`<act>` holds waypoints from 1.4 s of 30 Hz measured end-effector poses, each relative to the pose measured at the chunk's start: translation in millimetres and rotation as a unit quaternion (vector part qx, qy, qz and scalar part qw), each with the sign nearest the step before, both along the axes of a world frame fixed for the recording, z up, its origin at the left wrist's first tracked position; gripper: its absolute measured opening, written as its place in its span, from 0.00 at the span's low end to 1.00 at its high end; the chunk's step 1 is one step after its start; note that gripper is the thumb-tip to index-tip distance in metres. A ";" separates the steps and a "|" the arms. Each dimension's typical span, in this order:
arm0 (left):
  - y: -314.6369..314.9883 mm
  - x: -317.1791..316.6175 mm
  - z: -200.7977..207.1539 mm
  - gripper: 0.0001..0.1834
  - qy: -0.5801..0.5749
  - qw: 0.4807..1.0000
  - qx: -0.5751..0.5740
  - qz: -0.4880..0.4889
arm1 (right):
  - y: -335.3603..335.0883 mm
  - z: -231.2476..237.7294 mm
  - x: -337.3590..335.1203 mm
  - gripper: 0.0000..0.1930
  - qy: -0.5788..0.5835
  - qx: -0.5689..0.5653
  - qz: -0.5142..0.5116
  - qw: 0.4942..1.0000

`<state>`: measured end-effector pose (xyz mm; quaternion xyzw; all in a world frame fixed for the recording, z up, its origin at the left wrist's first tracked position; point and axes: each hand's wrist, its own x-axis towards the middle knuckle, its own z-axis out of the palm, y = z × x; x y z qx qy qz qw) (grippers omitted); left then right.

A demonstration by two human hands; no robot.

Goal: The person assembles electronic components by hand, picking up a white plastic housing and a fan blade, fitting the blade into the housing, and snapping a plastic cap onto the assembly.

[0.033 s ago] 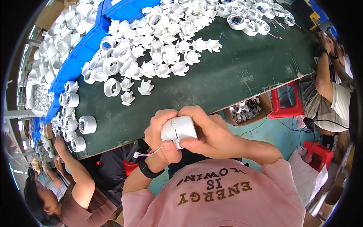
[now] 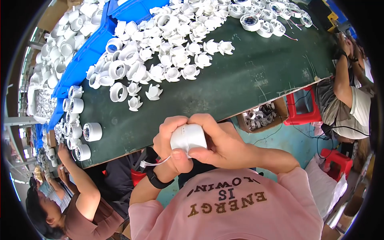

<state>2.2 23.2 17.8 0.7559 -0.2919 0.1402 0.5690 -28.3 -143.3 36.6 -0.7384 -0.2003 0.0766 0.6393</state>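
Between both hands is a rounded white plastic housing [image 2: 189,137], held in front of my chest by the table's near edge. My left hand [image 2: 171,142] is closed round its left side, with the thumb on the lower edge. The fingers of my right hand [image 2: 220,138] wrap its right side, the thumb pressing from below. A thin pale cable with a small white plug [image 2: 144,164] comes out under my left thumb and hangs to the left. Only a faint seam shows on the housing; its underside is hidden by my fingers.
Loose white rings and petal-shaped parts [image 2: 172,75] cover the far part of the green table [image 2: 240,84]. Round wired units lie far right [image 2: 250,23] and left [image 2: 92,132]. Blue bins [image 2: 80,60] border the left. A parts carton [image 2: 262,118] and red stools [image 2: 304,108] stand right; people sit on both sides.
The dark stepped gap across the white housing has closed to a faint line, its parts now sitting flush. Both hands stay nearly in place, the right thumb shifting slightly.
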 end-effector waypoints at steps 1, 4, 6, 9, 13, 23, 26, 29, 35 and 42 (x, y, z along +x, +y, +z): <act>-1.0 -1.0 1.3 0.29 0.000 1.000 0.002 0.000 | 3.8 -1.4 -1.3 0.25 0.000 0.002 0.000 1.000; -3.3 2.6 7.7 0.28 0.003 0.999 -0.040 0.016 | 17.7 -4.2 3.3 0.24 -0.161 -0.003 -0.111 0.981; -8.7 21.1 17.6 0.27 0.007 0.999 0.000 0.034 | 16.8 -12.5 21.5 0.24 -0.115 0.014 -0.115 0.987; -16.8 42.4 32.2 0.26 0.315 0.946 -0.065 0.029 | 3.7 -5.6 41.0 0.25 0.106 0.141 -0.060 0.982; -10.3 58.6 30.6 0.27 0.517 0.820 -0.245 0.017 | -6.0 -5.1 37.9 0.23 -0.035 0.046 -0.163 0.985; -31.5 56.9 55.9 0.37 0.293 0.904 0.189 -0.248 | -33.9 -22.8 52.7 0.30 -0.155 -0.055 -0.259 0.952; -20.0 106.8 61.9 0.25 0.203 0.944 0.215 -0.148 | -40.8 -27.8 59.8 0.33 -0.205 -0.080 -0.243 0.945; 1.8 183.3 49.4 0.20 0.075 0.969 0.234 0.041 | -35.3 -29.3 56.1 0.38 -0.003 0.045 -0.264 0.963; 50.5 254.1 61.0 0.20 -0.225 0.854 0.390 0.259 | -41.3 -33.3 65.2 0.37 -0.128 -0.004 -0.280 0.951; 63.9 331.0 90.9 0.17 -0.260 0.869 0.335 0.254 | -37.0 -35.7 57.1 0.37 -0.065 0.016 -0.250 0.966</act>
